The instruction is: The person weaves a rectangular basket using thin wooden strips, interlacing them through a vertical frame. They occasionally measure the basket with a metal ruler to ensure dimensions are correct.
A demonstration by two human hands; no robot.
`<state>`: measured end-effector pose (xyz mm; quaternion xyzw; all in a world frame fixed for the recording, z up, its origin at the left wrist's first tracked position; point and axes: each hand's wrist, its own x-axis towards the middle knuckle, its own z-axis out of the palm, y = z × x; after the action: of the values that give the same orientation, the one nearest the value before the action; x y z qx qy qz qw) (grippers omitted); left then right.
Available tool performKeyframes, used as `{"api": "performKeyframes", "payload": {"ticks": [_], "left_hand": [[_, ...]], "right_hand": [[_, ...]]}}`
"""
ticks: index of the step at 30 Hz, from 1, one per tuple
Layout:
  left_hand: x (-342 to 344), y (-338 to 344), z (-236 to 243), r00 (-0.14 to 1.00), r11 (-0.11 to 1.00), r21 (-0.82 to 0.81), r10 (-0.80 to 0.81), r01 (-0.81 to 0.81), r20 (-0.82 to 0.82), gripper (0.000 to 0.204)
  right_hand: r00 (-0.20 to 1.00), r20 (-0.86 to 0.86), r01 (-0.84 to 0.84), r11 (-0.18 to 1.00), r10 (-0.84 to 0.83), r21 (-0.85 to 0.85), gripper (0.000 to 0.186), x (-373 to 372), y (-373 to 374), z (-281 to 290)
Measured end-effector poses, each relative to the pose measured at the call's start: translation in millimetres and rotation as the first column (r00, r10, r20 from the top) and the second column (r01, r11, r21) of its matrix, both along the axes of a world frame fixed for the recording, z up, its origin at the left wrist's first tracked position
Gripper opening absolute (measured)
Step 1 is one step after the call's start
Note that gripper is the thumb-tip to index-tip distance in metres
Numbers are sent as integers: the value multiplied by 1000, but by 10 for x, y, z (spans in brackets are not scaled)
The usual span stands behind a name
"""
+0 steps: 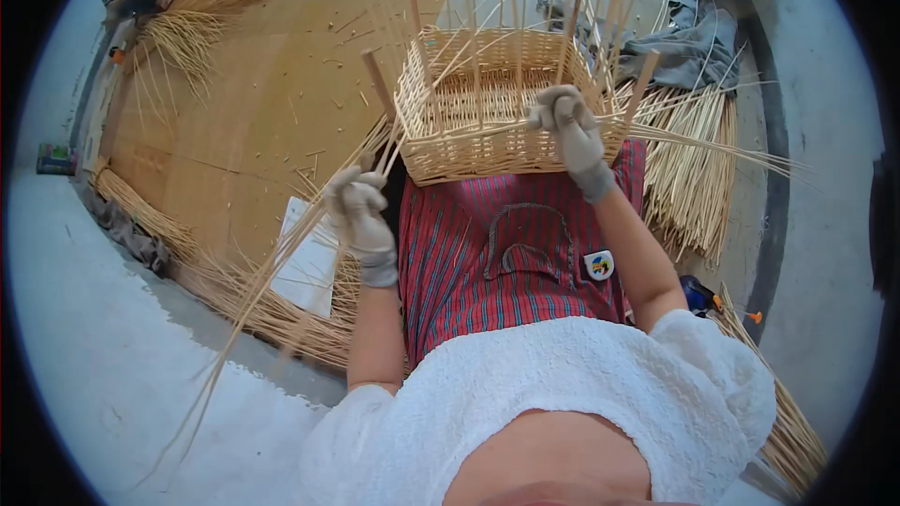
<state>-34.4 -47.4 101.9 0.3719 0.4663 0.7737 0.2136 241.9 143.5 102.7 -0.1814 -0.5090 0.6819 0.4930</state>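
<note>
A rectangular wicker basket (450,159) rests on my lap, its near wall toward me. Tall upright stakes rise from its walls, and thicker wooden posts (377,84) stand at its corners. My right hand (568,126), in a pale work glove, is at the near rim with its fingers curled around a thin wicker strand. Left of the basket's near corner, my gloved left hand (358,211) is closed on long wicker strands (272,267) that trail down toward the lower left. Exactly how many strands each hand holds is hidden by the fingers.
Bundles of wicker rods lie at the right (694,169), along the lower left (319,333) and at the far left (183,37). A grey cloth (689,37) covers part of the right bundle. Offcuts are scattered on the wooden board (262,75). A white sheet (309,272) lies beside my left forearm.
</note>
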Motion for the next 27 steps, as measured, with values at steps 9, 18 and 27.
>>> {"api": "performKeyframes", "payload": {"ticks": [9, 18, 27], "left_hand": [[237, 721, -129, 955, 868, -496, -145, -4, -260, 80], [295, 790, -198, 985, 888, -429, -124, 164, 119, 90], [158, 878, -334, 970, 878, -456, -39, 148, 239, 82]], "right_hand": [[862, 372, 345, 936, -344, 66, 15, 98, -164, 168], [915, 364, 46, 939, -177, 342, 16, -286, -425, 876], [371, 735, -10, 789, -568, 615, 38, -1637, 918, 1129]]}}
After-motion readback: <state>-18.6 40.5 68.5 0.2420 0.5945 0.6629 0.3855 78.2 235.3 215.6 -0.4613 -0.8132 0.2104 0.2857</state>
